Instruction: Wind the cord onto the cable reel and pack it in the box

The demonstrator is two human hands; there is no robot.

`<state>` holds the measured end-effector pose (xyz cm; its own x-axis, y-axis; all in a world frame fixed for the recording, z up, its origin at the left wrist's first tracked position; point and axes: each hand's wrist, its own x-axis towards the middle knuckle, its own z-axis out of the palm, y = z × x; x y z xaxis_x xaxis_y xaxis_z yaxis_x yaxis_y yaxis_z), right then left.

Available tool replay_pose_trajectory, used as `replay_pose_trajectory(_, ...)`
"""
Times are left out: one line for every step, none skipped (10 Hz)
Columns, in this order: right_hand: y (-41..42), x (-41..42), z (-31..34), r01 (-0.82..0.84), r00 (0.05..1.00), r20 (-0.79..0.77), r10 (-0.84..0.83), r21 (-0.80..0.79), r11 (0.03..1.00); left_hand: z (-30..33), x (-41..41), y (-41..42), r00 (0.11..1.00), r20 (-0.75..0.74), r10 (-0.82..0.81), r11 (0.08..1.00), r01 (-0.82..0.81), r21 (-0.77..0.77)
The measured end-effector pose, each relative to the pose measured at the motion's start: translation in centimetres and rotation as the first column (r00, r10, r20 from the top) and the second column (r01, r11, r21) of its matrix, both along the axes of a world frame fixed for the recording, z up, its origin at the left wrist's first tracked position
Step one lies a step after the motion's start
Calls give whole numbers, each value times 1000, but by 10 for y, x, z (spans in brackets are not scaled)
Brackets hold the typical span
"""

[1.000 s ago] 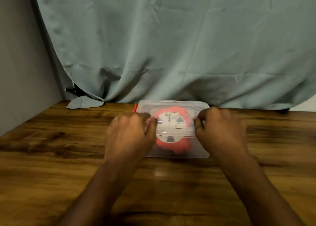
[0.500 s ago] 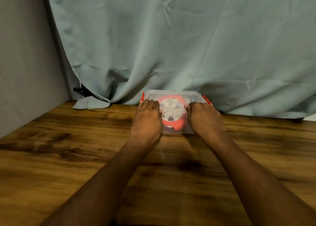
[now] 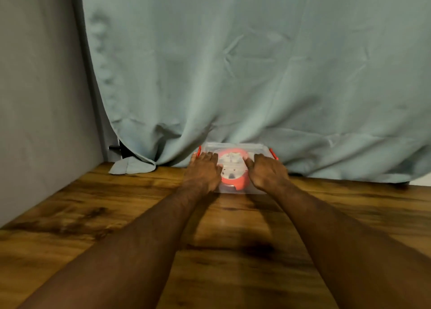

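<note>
The clear box [image 3: 235, 168] sat in the middle of the frame, at the far edge of the wooden table [image 3: 93, 227], right up against the blue curtain [image 3: 256, 75]. Its long side ran left to right. The red reel [image 3: 233, 172] lay inside it, under the clear lid. Both hands rested flat on top of the lid, one at each end. The left hand [image 3: 205, 172] had straight fingers that pressed down and held nothing. The right hand [image 3: 265, 173] lay flat too, fingers loose, not wrapped round anything. A red clip [image 3: 273, 154] stuck out at each short end, just past the fingertips. Each hand looked about as near to its own clip as the other. The curtain behind could get in the way.
</note>
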<state>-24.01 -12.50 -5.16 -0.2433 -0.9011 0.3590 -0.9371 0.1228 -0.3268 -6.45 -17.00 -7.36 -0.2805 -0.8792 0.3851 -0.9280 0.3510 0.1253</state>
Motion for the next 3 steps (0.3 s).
replay_pose_trajectory(8,-4,32,59,967,255,9,-259,964,36,13,18,961,-255,-108,953,27,-303)
replay_pose_trajectory(24,-6,82,-24,986,120,116,-589,808,87,31,44,909,-355,-219,772,-61,-632)
replay_pose_trajectory(43,-5,134,-129,992,-77,104,-669,732,137,44,70,907,-393,-152,706,-179,-685)
